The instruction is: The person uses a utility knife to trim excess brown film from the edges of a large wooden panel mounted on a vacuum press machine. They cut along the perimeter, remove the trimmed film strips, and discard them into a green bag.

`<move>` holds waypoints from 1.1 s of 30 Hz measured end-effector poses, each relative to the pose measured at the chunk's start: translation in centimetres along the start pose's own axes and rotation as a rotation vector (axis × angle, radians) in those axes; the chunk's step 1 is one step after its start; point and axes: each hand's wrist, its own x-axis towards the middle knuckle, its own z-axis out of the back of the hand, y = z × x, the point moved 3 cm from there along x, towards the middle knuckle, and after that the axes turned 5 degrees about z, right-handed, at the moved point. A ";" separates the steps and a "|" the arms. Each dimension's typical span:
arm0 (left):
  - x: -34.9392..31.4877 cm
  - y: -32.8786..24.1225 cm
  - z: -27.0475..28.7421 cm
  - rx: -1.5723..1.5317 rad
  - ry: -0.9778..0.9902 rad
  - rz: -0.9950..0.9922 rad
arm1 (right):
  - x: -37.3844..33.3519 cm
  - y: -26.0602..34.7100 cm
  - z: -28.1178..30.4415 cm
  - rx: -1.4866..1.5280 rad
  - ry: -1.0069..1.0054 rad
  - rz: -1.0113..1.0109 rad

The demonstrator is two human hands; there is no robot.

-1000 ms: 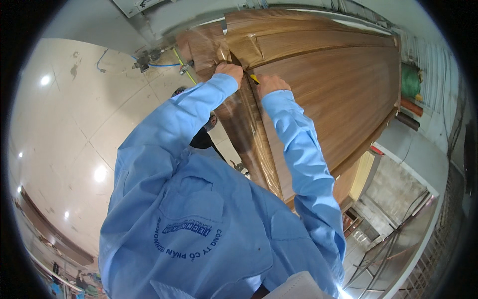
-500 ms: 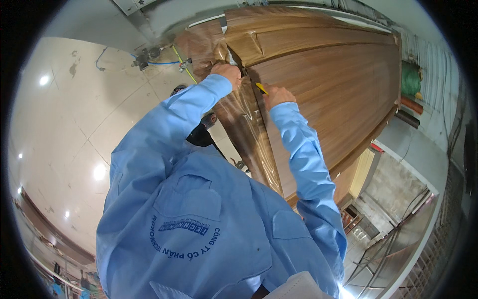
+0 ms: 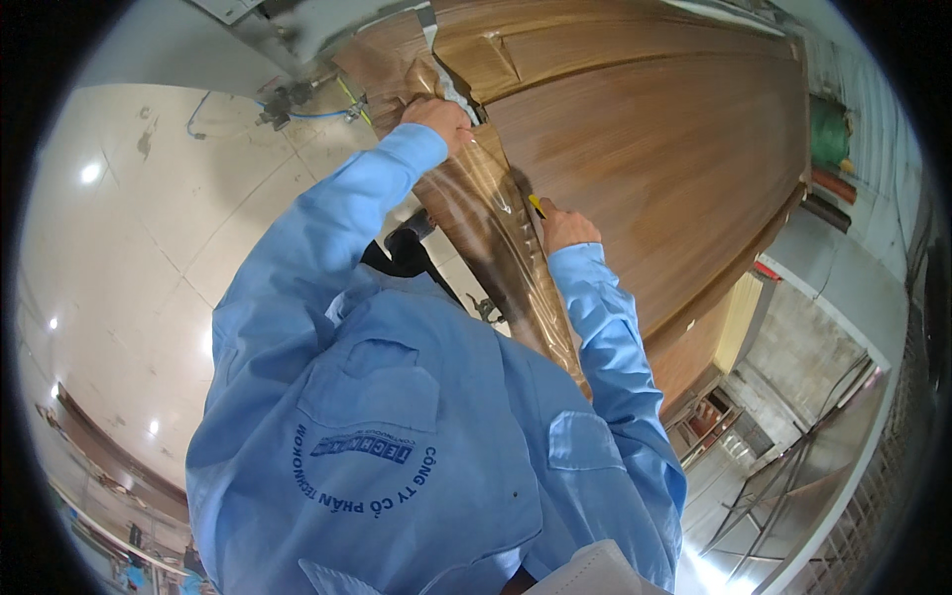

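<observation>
A large panel [image 3: 654, 188] covered in brown wood-grain film stretches from the middle to the upper right. Along its left edge hangs a loose, wrinkled strip of the film [image 3: 496, 238], shiny and partly folded. My left hand [image 3: 439, 121] is closed on the upper part of this strip, beside a gap where a pale surface shows. My right hand [image 3: 568, 228] is wrapped round a yellow-handled utility knife [image 3: 536, 205]. Its front end rests at the film near the panel's left edge; the blade is too small to make out.
An air hose fitting with a blue hose [image 3: 288, 107] lies by the grey machine at the upper left. Rolls, one of them green [image 3: 829, 132], stand beyond the panel's right end. A grey metal frame [image 3: 843, 297] is at the right. Pale tiled floor [image 3: 149, 238] spreads left.
My right hand with the knife has moved down along the panel's left edge, toward me. The gap in the film beside my left hand looks longer. My left hand has shifted slightly up and left.
</observation>
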 end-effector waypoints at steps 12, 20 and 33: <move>-2.5 -0.7 1.0 0.084 -0.042 -0.147 | -4.0 -2.7 -4.1 0.116 -0.064 -0.087; -3.2 1.4 0.8 0.023 -0.081 -0.068 | -6.9 -6.2 -9.0 0.102 -0.010 -0.048; -3.9 4.2 1.6 0.180 -0.137 -0.149 | -16.1 -12.3 -19.9 0.068 0.051 -0.155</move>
